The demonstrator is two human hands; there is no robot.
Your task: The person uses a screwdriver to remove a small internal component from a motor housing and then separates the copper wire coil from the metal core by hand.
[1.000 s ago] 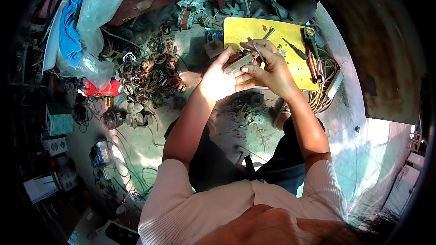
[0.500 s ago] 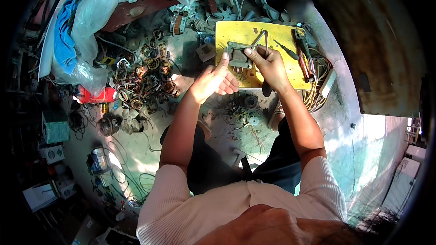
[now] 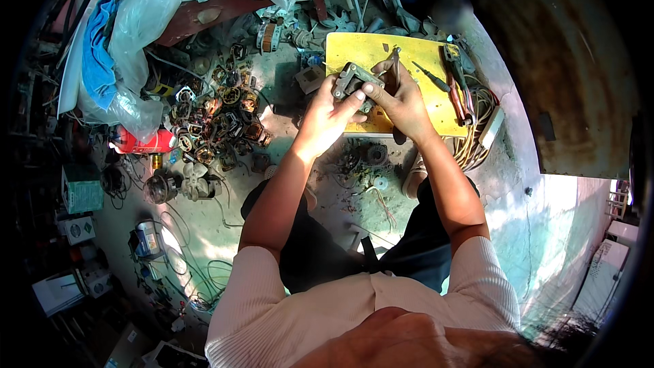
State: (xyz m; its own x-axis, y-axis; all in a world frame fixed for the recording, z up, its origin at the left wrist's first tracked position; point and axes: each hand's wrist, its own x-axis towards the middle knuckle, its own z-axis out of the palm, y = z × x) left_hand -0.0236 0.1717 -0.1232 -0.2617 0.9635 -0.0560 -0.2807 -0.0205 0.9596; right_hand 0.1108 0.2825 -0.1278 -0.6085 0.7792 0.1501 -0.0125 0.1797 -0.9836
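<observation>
The person sits on the floor (image 3: 545, 211) with both hands raised over a yellow board (image 3: 368, 51) that lies flat in front of their knees. The left hand (image 3: 325, 119) has its grip closed around a small grey metal motor part (image 3: 351, 80), fingers wrapped under it from the left side. The right hand (image 3: 403, 101) meets the same part from the right, its grip pinched on the part's edge, and a pair of pliers (image 3: 394, 68) stands up just behind its knuckles; whether that hand also holds the pliers I cannot tell. The part hangs just above the near left portion of the board, not resting on it. Along the board's right edge lie a screwdriver (image 3: 431, 76) and red-handled pliers (image 3: 455, 88), with a coil of pale cable (image 3: 477, 143) on the floor just beyond. To the left of the board a heap of copper-wound motor coils (image 3: 218, 119) covers the floor, beside a red can (image 3: 146, 142).
</observation>
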